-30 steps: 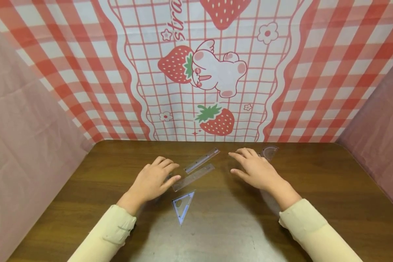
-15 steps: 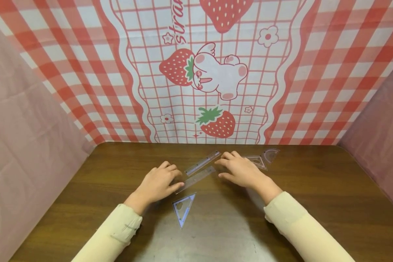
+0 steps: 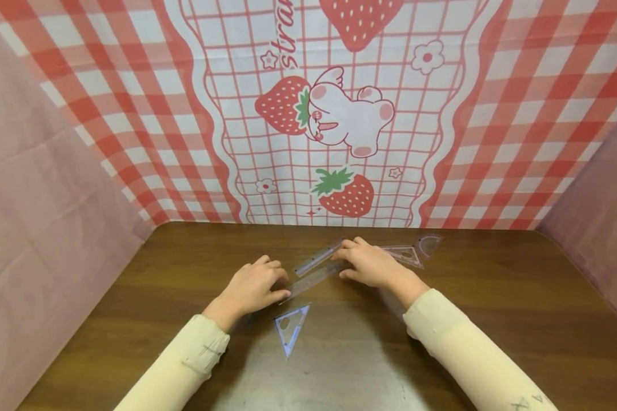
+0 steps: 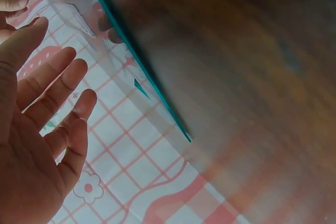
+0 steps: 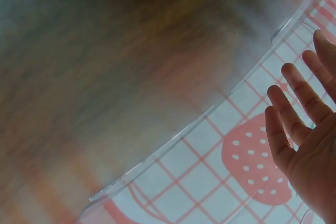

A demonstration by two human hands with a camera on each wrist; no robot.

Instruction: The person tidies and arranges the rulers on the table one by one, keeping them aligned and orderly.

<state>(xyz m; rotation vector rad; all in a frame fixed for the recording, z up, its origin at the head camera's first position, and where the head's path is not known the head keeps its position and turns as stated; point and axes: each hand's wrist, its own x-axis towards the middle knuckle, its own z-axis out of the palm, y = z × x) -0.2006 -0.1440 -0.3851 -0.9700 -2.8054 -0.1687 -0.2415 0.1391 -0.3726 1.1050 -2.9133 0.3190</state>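
Note:
Two clear plastic rulers lie slanted on the table: a back ruler (image 3: 316,260) with a bluish edge, and a front ruler (image 3: 311,282). My left hand (image 3: 252,288), fingers loosely bent, is by the front ruler's left end, its thumb tip overlapping that end. Over the right ends of both is my right hand (image 3: 371,265), its fingertips covering them in the head view. Both wrist views show relaxed, spread fingers, on the left hand (image 4: 37,124) and the right hand (image 5: 307,124), with nothing gripped. In front of the rulers lies a blue-edged set square (image 3: 295,334).
Behind the right hand lie a clear set square (image 3: 406,255) and a clear protractor (image 3: 430,245). A teal edge (image 4: 139,61) crosses the left wrist view. The brown table (image 3: 483,285) ends at a strawberry-print cloth (image 3: 339,125); pink cloths flank it.
My right hand has moved left, from beside the protractor to the rulers' right ends, uncovering the clear set square. My left hand has shifted slightly right. The rulers keep about the same place.

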